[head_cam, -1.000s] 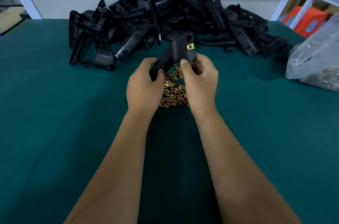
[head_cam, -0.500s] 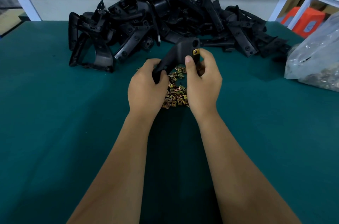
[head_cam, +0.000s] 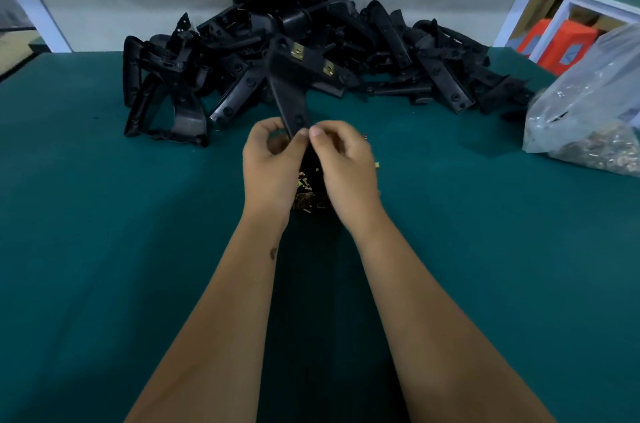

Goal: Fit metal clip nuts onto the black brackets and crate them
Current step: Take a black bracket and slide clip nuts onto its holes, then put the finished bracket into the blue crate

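Observation:
I hold one black bracket (head_cam: 289, 90) upright over the table, its near end pinched between my left hand (head_cam: 272, 166) and my right hand (head_cam: 346, 166). Two brass clip nuts (head_cam: 298, 51) sit on its far crosspiece, one left and one right. A loose heap of brass clip nuts (head_cam: 306, 195) lies on the green table below and between my hands, mostly hidden by them. A big pile of black brackets (head_cam: 381, 51) lies against the back wall.
A clear plastic bag (head_cam: 588, 110) with metal parts lies at the right edge of the green table (head_cam: 104, 249). Orange boxes (head_cam: 561, 44) and a white frame stand beyond the table at the right. No crate is in view.
The bracket has been turned and raised: its far end now points away toward the pile and shows two fitted clip nuts. Both hands slid to its near end.

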`<state>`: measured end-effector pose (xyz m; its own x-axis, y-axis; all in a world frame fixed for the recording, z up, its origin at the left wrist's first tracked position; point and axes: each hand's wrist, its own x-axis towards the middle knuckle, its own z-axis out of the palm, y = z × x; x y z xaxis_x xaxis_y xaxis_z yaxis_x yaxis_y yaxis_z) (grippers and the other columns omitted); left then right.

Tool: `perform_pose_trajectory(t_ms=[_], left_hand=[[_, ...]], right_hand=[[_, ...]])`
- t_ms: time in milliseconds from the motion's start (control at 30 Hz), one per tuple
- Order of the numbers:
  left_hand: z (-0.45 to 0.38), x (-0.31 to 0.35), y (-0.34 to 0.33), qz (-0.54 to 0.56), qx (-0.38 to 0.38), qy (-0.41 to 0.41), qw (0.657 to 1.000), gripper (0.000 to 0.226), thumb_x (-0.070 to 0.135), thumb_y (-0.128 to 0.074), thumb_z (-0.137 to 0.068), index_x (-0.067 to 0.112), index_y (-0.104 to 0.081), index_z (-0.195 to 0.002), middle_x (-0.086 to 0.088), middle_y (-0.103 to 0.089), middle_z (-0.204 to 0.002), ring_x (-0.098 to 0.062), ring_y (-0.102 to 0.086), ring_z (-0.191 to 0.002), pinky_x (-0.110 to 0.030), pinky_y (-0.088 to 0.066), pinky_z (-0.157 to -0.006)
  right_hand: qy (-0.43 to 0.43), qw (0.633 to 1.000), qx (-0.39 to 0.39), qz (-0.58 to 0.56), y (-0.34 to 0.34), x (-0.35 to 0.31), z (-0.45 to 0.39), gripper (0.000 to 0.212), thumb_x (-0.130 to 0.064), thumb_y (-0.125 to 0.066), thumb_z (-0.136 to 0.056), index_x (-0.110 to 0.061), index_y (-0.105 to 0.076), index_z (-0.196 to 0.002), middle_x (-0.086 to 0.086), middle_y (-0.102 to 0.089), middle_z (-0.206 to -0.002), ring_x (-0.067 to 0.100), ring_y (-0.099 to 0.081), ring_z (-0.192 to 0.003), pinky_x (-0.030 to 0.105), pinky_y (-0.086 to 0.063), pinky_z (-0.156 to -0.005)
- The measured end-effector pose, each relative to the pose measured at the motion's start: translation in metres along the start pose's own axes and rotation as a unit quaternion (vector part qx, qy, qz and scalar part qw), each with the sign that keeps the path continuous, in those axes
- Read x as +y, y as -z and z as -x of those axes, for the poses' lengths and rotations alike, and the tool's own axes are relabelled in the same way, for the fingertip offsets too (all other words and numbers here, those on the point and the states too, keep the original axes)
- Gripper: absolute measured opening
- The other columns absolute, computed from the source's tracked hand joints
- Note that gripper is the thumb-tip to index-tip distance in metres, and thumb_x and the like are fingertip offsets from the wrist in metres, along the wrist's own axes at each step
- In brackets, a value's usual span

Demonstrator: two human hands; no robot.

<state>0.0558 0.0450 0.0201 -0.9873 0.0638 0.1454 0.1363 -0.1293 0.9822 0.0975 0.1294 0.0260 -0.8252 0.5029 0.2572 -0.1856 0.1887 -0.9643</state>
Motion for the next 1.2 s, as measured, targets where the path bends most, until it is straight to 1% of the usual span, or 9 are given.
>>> perform_pose_trajectory(t_ms=[100,233,367,533,700,867,1033,1133,1200], left_hand=[[0.005,0.001,-0.002,-0.013,-0.029,-0.010,0.999,0.012,0.024,-0.067,-0.091,0.018,-0.063,-0.101,-0.013,-0.071,-0.095,-0.024,-0.069,-0.084,-0.035,-0.057,-0.077],[0.011,0.004,-0.006,-0.050,-0.043,-0.041,0.997,0.006,0.034,-0.062,-0.095,0.029,-0.060,-0.099,-0.018,-0.067,-0.092,-0.014,-0.060,-0.073,-0.038,-0.054,-0.071],[0.030,0.008,-0.027,-0.018,-0.073,-0.048,0.996,0.003,0.029,-0.054,-0.100,0.030,-0.057,-0.099,0.010,-0.068,-0.078,0.000,-0.061,-0.071,-0.022,-0.052,-0.065],[0.074,0.019,-0.078,0.047,-0.179,-0.054,0.981,0.007,0.025,-0.050,-0.103,0.028,-0.056,-0.100,0.012,-0.063,-0.069,-0.003,-0.059,-0.068,-0.022,-0.048,-0.063],[0.147,0.035,-0.159,0.027,-0.316,-0.080,0.945,0.016,0.030,-0.050,-0.099,0.042,-0.055,-0.090,-0.007,-0.062,-0.072,-0.015,-0.057,-0.068,-0.042,-0.048,-0.069],[0.250,0.043,-0.233,0.026,-0.409,-0.076,0.909,0.022,0.026,-0.048,-0.099,0.042,-0.055,-0.085,0.011,-0.067,-0.072,-0.001,-0.062,-0.066,-0.015,-0.043,-0.059],[0.344,0.028,-0.275,-0.006,-0.561,0.009,0.828,0.023,0.020,-0.049,-0.098,0.040,-0.060,-0.097,0.007,-0.071,-0.092,-0.014,-0.068,-0.087,-0.032,-0.054,-0.076],[0.375,0.016,-0.283,-0.052,-0.654,0.051,0.753,0.024,0.018,-0.047,-0.100,0.026,-0.065,-0.113,0.011,-0.071,-0.092,-0.008,-0.067,-0.085,-0.024,-0.053,-0.076],[0.385,0.009,-0.281,-0.084,-0.706,0.065,0.700,0.023,0.021,-0.046,-0.102,0.029,-0.065,-0.113,0.016,-0.069,-0.092,-0.006,-0.066,-0.087,-0.025,-0.052,-0.078]], right_hand=[[-0.033,0.999,0.003,0.002,-0.003,0.000,-0.001,0.013,-0.024,-0.055,-0.099,-0.018,-0.065,-0.098,-0.005,-0.067,-0.095,0.006,-0.062,-0.094,0.021,-0.049,-0.083],[-0.067,0.997,0.021,-0.037,-0.001,-0.006,-0.001,0.013,-0.027,-0.052,-0.100,-0.026,-0.064,-0.095,-0.012,-0.066,-0.094,-0.006,-0.061,-0.086,0.011,-0.046,-0.074],[-0.091,0.995,0.037,-0.024,0.017,-0.015,0.008,0.021,-0.029,-0.049,-0.100,-0.021,-0.068,-0.099,-0.001,-0.071,-0.096,0.013,-0.066,-0.093,0.033,-0.053,-0.083],[-0.097,0.991,0.089,-0.018,0.085,-0.030,0.027,0.035,-0.031,-0.046,-0.101,-0.005,-0.068,-0.092,0.015,-0.072,-0.092,0.029,-0.068,-0.091,0.045,-0.053,-0.083],[-0.066,0.972,0.224,-0.033,0.187,-0.045,0.077,0.034,-0.030,-0.047,-0.099,-0.016,-0.066,-0.075,0.013,-0.073,-0.085,0.020,-0.066,-0.079,0.039,-0.052,-0.078],[-0.048,0.908,0.414,0.037,0.285,-0.052,0.144,0.043,-0.027,-0.052,-0.099,-0.024,-0.063,-0.057,-0.005,-0.065,-0.061,0.015,-0.062,-0.066,0.031,-0.046,-0.068],[-0.087,0.841,0.526,0.091,0.364,-0.040,0.224,0.034,-0.030,-0.057,-0.095,-0.018,-0.056,-0.063,-0.006,-0.056,-0.056,0.018,-0.055,-0.062,0.037,-0.044,-0.064],[-0.151,0.800,0.549,0.188,0.401,-0.032,0.262,0.039,-0.035,-0.056,-0.094,-0.020,-0.049,-0.059,-0.004,-0.052,-0.056,0.018,-0.049,-0.057,0.033,-0.037,-0.059],[-0.226,0.759,0.544,0.280,0.424,-0.025,0.282,0.042,-0.042,-0.054,-0.093,-0.017,-0.043,-0.061,-0.002,-0.047,-0.058,0.020,-0.045,-0.056,0.031,-0.032,-0.055]])
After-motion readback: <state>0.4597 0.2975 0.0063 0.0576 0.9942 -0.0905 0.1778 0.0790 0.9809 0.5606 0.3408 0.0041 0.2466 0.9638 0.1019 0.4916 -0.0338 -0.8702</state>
